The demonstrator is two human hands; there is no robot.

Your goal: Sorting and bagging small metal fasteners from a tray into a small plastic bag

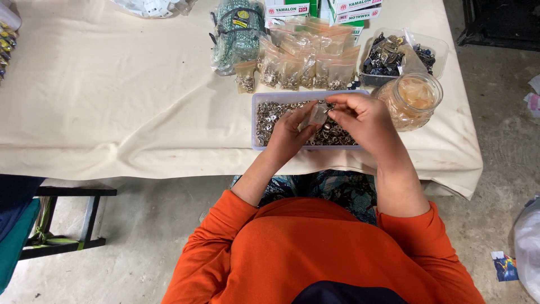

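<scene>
At the far edge of the cloth-covered table (112, 101) lie flat cardboard boxes (315, 8), white with red and green label bands. In front of them stands a cluster of small clear packets (306, 59), each with a heap of small metal parts in its bottom. To their left sits a clear bag of greenish, speckled goods (236, 34) with a round yellow sticker near its top. To the right, a clear plastic tub (402, 53) holds dark metal hardware, and just before it stands a clear jar (410, 100) filled with pale, translucent contents.

A shallow rectangular tray (260, 121) with lilac walls lies near the table's front edge, full of small silvery metal rings and fittings.

Both hands work above this tray. The left hand (289, 135) holds a small clear plastic packet (318, 114) upright between thumb and fingers. The right hand (363, 118) pinches a small metal fitting (328, 108) between thumb and forefinger, right at the packet's upper right edge. The packet sits between the two hands, over the tray's middle.
</scene>
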